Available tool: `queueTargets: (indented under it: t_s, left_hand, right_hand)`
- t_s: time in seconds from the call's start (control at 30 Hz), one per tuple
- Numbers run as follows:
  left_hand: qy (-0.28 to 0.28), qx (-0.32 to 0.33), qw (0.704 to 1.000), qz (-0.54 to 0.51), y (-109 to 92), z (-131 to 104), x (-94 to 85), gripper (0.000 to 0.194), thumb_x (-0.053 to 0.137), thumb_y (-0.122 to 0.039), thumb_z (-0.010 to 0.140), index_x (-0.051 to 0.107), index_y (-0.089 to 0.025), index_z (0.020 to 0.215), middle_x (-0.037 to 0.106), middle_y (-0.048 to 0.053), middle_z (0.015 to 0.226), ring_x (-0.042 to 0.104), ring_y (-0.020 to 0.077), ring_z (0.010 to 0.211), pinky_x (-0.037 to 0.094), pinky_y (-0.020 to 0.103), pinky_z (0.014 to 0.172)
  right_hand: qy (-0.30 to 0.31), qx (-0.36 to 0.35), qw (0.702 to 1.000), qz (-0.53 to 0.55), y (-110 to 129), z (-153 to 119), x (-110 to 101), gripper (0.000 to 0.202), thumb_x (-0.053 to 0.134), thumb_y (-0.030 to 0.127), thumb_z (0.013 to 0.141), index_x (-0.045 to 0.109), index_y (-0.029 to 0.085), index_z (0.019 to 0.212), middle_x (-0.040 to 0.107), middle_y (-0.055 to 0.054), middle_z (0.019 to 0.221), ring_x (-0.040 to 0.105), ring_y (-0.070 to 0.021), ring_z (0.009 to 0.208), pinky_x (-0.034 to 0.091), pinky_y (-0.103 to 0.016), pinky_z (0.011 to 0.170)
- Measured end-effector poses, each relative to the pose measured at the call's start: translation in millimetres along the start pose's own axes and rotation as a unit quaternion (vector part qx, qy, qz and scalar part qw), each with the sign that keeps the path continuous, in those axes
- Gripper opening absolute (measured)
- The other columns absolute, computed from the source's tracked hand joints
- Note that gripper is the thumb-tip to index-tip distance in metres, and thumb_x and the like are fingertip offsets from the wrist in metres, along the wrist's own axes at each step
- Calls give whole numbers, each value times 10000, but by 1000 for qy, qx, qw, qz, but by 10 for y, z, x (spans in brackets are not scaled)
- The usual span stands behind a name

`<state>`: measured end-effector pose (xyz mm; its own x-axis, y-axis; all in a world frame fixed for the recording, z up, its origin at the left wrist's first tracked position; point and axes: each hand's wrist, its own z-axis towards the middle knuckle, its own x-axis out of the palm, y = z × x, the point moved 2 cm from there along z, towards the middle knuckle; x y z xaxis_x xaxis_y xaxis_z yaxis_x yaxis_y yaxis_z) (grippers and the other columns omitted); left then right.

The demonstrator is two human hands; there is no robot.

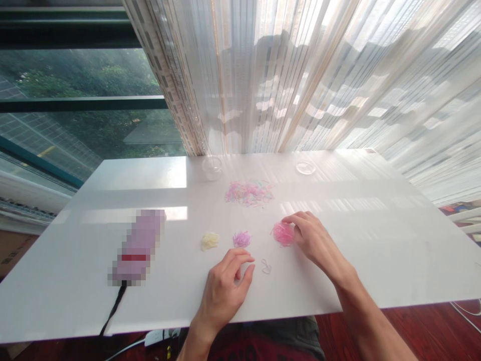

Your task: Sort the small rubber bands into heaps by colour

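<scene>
My right hand (313,235) rests at the right edge of a pile of pink rubber bands (282,234). Its index finger reaches over the top of the pile, and the thumb is mostly hidden. My left hand (227,281) hovers low near the front of the table, thumb and fingers apart with nothing between them. Just beyond it lies a small heap of purple rubber bands (242,239), with a pale yellow heap (210,241) to its left. A few loose pale lilac bands (266,266) lie between my hands. Farther back spreads a mixed-colour pile of bands (249,193).
At the back of the white table (376,260) stand a clear round container (212,168) and a clear lid (305,167). A blurred-out purple object (137,245) with a black strap lies at left. A striped curtain (263,75) hangs behind the table.
</scene>
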<state>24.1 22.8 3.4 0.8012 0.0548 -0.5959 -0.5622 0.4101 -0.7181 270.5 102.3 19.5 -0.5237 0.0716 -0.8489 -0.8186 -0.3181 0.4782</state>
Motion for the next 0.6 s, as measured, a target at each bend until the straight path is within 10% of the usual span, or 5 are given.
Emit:
queueTargets:
  t_s: [0.37,0.6]
  left_hand:
    - [20,28,999,36,-25,-4,11,109,599,-181,1021,677,-220,1086,748,44,1040,619,133,616,557,281,669]
    - [36,61,994,84,-38,-6,66,121,611,-210,1029,705,-218,1104,738,48,988,730,212,844,582,327,763]
  right_hand:
    - [-87,-11,996,29,174,-230,-80,330,473,111,977,719,235,1159,757,-95,1066,691,-295,992,592,-453,843]
    - [11,-71,992,107,512,-702,245,199,617,203,1028,671,254,1212,702,-81,1047,673,-263,951,608,-413,833]
